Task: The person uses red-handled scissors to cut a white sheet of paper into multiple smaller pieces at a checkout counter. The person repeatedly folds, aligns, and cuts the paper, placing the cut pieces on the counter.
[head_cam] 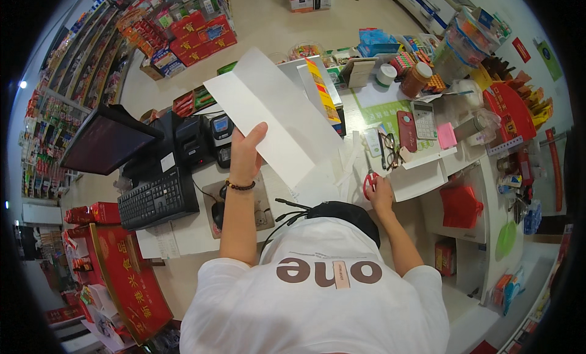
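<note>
My left hand (245, 152) holds a large creased sheet of white paper or thin card (286, 120) above the counter, thumb on its upper face. A fold runs along its length, and it hides part of the counter beneath. At the counter's front edge, my right hand (381, 197) has its fingers on the red handles of a pair of scissors (367, 185). The scissors' blades point away from me, beside narrow white paper strips (350, 164). Eyeglasses (390, 150) and a pen (381, 148) lie just beyond that hand.
Left on the counter (206, 244) are a monitor (110, 138), a keyboard (158, 198), a receipt printer (194, 141) and a mouse (218, 215). To the right lie a calculator (424, 119), a dark red case (406, 130) and a brown-filled jar (415, 79). An open drawer (421, 182) juts out near my right arm.
</note>
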`<state>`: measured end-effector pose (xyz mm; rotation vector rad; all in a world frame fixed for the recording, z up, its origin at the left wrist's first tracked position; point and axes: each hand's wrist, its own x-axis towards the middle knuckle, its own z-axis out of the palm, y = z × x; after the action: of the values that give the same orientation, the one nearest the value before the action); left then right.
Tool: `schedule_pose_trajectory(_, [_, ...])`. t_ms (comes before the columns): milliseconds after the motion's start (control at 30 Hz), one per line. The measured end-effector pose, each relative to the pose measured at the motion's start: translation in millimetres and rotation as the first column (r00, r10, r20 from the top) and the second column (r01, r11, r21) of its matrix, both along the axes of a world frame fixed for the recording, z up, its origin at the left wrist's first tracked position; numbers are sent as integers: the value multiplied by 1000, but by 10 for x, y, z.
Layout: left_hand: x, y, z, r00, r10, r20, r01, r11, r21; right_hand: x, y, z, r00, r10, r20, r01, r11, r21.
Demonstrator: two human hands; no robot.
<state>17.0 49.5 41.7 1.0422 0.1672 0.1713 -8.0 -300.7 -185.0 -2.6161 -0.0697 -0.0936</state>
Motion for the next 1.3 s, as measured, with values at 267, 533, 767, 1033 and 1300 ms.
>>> schedule_pose_trajectory(267, [11, 157, 86, 996, 75, 43, -74, 997, -3, -120, 314, 1292, 782, 482, -396, 393, 113, 913])
schedule_pose_trajectory(533, [4, 131, 132, 999, 24, 40, -23, 999, -39, -379, 776, 1863, 553, 777, -300, 264, 178, 948])
schedule_pose_trajectory(767, [13, -15, 152, 998, -60, 16, 60, 998, -10, -285, 940, 2013, 579, 753, -313, 188, 250, 950])
schedule_pose_trajectory(1033, [1, -119, 211, 996, -86, 19, 86, 996, -20, -258, 954, 2043, 589, 765, -261, 175, 194, 965])
schedule_pose_trajectory(1300, [2, -110, 221, 995, -96, 34, 96, 995, -7, -247, 953, 2053, 579, 774, -256, 187, 179, 966])
